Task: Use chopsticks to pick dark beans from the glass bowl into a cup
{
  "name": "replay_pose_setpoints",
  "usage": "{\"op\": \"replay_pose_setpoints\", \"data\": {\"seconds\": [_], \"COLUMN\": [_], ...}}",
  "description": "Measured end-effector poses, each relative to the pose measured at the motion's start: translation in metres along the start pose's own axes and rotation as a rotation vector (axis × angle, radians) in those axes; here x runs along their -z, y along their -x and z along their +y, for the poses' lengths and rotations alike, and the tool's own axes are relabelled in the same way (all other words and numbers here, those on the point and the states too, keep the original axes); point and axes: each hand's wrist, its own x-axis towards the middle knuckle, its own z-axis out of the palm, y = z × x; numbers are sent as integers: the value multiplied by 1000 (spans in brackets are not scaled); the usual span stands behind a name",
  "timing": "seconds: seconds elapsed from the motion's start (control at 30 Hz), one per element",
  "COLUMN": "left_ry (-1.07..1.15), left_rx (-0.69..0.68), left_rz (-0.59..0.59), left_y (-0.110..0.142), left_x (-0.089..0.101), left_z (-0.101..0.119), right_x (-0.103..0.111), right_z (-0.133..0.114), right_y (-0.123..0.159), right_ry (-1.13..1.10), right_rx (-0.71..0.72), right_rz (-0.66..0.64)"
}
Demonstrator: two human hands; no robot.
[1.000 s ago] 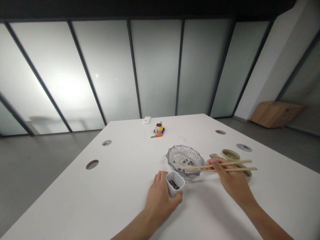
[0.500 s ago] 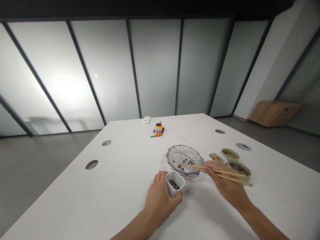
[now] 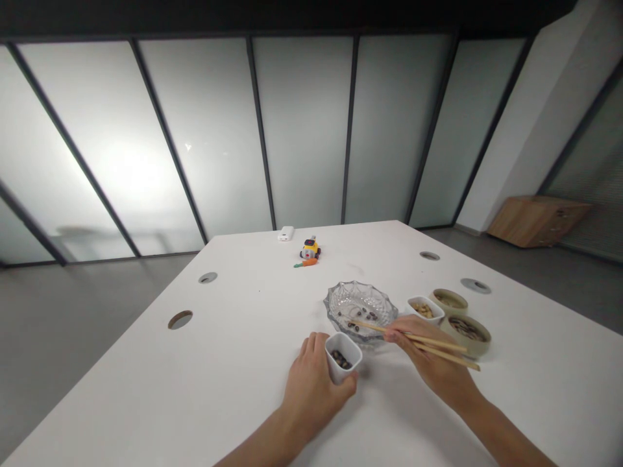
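Observation:
My left hand (image 3: pixel 316 373) is closed around a small white cup (image 3: pixel 339 373), which tilts a little and has dark, bean-like pieces (image 3: pixel 341 359) in it. Just beyond the cup stands a clear glass bowl (image 3: pixel 335 327) with scalloped edges. Several small dark pieces (image 3: pixel 371 316) lie scattered on its bottom. In my right hand (image 3: pixel 428 357) is a pair of wooden chopsticks (image 3: pixel 433 340). Their tips reach over the near rim into the bowl, close to a few of the pieces. Whether a piece is pinched between the tips is too small to tell.
Right of the bowl stand a white dish (image 3: pixel 442 318) of pale yellowish pieces and two round olive-green bowls, one behind (image 3: pixel 464 308) and one nearer (image 3: pixel 479 350). Farther back are a yellow toy car (image 3: pixel 310 249), a toy carrot (image 3: pixel 306 263) and a white box-like device (image 3: pixel 286 233). The white table (image 3: pixel 233 376) has round holes.
My right hand has shifted slightly left and down, and the chopsticks' back ends have moved left with it. The left hand and cup are nearly unchanged.

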Motion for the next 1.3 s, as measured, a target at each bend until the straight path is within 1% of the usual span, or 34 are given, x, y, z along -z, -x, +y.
{"op": "replay_pose_setpoints", "data": {"seconds": [0.1,0.3,0.47,0.63,0.8,0.9,1.17,1.23,1.3], "left_ry": [-8,-7,-11,-15,-25,-30,-33,-32,-29], "left_rx": [0,3,-2,-8,-7,-4,1,1,3], "left_rz": [5,-1,1,10,9,9,12,10,6], "left_y": [0,0,0,0,-1,-1,-1,0,0], "left_x": [0,0,0,-2,-2,-2,-2,-1,0], "left_z": [-1,0,-1,-3,-3,-2,-1,-2,-3], "right_x": [1,4,5,5,3,3,4,7,9], "right_z": [0,-3,-4,-2,-1,-2,-2,0,2], "right_y": [-1,-2,-1,-1,-1,-1,-2,-2,-3], "right_ry": [17,133,135,166,118,111,133,149,155], "right_rx": [14,18,13,86,163,184,178,164,124], "right_rz": [17,40,17,28,27,23,30,53,103]}}
